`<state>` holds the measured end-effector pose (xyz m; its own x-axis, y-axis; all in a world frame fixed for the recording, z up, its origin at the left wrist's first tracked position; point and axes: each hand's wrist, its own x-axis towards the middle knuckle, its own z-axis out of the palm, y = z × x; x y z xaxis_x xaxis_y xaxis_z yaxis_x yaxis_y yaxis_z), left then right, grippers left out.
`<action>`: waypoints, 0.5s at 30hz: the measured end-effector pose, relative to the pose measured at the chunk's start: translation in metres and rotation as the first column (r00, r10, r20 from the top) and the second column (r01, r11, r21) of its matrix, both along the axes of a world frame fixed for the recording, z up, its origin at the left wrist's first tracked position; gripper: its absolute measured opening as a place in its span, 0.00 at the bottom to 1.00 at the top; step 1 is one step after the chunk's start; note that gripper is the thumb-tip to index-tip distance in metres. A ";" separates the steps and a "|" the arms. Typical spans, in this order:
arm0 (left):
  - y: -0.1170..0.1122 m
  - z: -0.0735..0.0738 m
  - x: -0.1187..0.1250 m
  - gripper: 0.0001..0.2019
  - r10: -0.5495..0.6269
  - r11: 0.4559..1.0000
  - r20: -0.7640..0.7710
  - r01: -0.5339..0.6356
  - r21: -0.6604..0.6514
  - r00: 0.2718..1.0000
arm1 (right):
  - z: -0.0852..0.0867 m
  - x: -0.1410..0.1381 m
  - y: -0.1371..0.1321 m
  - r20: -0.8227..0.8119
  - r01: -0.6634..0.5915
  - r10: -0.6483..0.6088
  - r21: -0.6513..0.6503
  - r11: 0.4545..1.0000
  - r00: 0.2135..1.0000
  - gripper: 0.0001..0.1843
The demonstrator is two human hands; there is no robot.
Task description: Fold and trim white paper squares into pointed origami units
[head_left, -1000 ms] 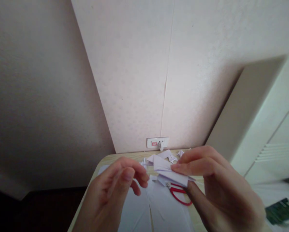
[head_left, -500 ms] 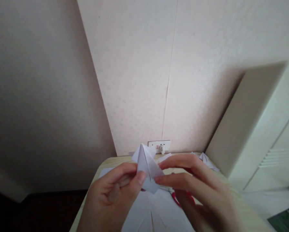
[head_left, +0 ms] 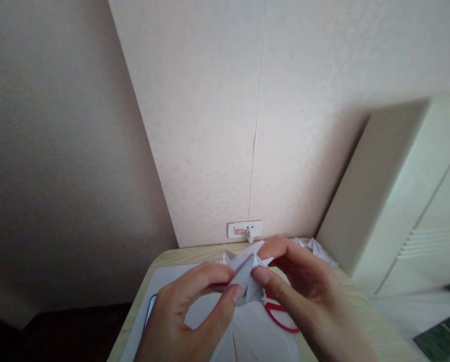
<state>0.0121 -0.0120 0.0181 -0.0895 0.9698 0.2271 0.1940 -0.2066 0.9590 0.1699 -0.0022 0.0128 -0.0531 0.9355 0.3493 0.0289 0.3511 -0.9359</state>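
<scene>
A folded piece of white paper (head_left: 243, 275), with pointed flaps, is held up over the table between both hands. My left hand (head_left: 195, 309) pinches its left side between thumb and index finger. On the other side, my right hand (head_left: 304, 291) grips a flap with its thumb in front and fingers behind. White paper sheets (head_left: 255, 332) lie under the hands. Red-handled scissors (head_left: 279, 314) rest on them, partly hidden by my right hand. A phone-like object (head_left: 149, 310) shows only its edge beside my left hand.
The pale wooden table (head_left: 364, 322) meets a wall with a power socket (head_left: 243, 230) and a plug in it. More folded white paper pieces (head_left: 315, 249) lie at the back right corner. A cream cabinet (head_left: 383, 201) stands on the right.
The folded paper has been tipped over and lowered slightly, its tip no longer upright. My right thumb now presses its front. More of the scissors and the phone-like edge show.
</scene>
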 end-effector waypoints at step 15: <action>0.001 -0.005 0.002 0.07 -0.056 0.998 0.016 0.056 -0.019 0.998 | 0.000 0.002 -0.006 0.032 -0.002 0.001 0.011 1.000 0.999 0.10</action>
